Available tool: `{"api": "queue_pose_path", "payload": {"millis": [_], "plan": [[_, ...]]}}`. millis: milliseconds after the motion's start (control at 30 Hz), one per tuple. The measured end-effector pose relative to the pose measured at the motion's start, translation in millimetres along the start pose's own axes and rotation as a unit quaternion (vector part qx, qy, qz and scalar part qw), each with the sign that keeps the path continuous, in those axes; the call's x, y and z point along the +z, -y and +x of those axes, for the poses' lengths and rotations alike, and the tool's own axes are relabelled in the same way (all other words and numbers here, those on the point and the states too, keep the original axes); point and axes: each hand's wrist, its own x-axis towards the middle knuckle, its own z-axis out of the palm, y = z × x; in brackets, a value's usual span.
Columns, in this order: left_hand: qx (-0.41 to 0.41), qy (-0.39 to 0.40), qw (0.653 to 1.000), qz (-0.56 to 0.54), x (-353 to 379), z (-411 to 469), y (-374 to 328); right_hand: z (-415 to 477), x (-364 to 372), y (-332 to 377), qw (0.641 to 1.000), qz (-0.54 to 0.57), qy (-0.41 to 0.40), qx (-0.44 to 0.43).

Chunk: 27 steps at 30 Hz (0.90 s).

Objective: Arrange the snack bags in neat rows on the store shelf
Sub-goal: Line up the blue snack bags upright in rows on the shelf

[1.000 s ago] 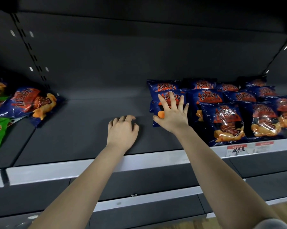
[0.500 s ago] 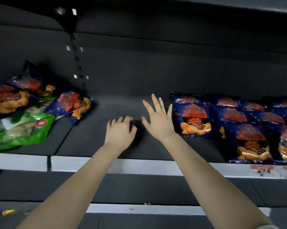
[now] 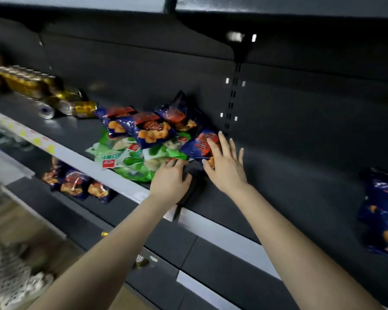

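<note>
You have a long way to go, by the look of it. The shelf (image 3: pixel 284 193) runs bare to the right of your hands, with only some blue bags (image 3: pixel 383 211) well off on that side. Left of your hands and beyond them, the loose pile (image 3: pixel 144 139) of blue and green packets lies heaped and crossed, none of it in rows yet. The blue bag (image 3: pixel 196 147) at the pile's right edge sits under your right hand (image 3: pixel 226 168), which lies flat on it, fingers spread wide, gripping nothing. Your left hand (image 3: pixel 169 182) rests on the shelf just beside the right one. Its fingers are loosely bent, with the tips touching a green bag (image 3: pixel 139 168), and it holds nothing.
</note>
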Motion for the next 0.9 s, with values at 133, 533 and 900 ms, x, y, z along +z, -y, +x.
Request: {"api": "queue_pose_path", "payload": {"millis": [133,533,900], "plan": [[-0.025,-0.006,1.000,-0.008,-7,6,27,25,18,8,1.000,-0.009,-0.008,0.022],[-0.013,-0.023,0.998,0.048,10,32,41,63,52,-11,0.997,-0.013,0.037,0.061],[-0.012,-0.073,0.997,0.004,19,36,49,76,75,-4,0.997,0.015,0.028,0.077]]}}
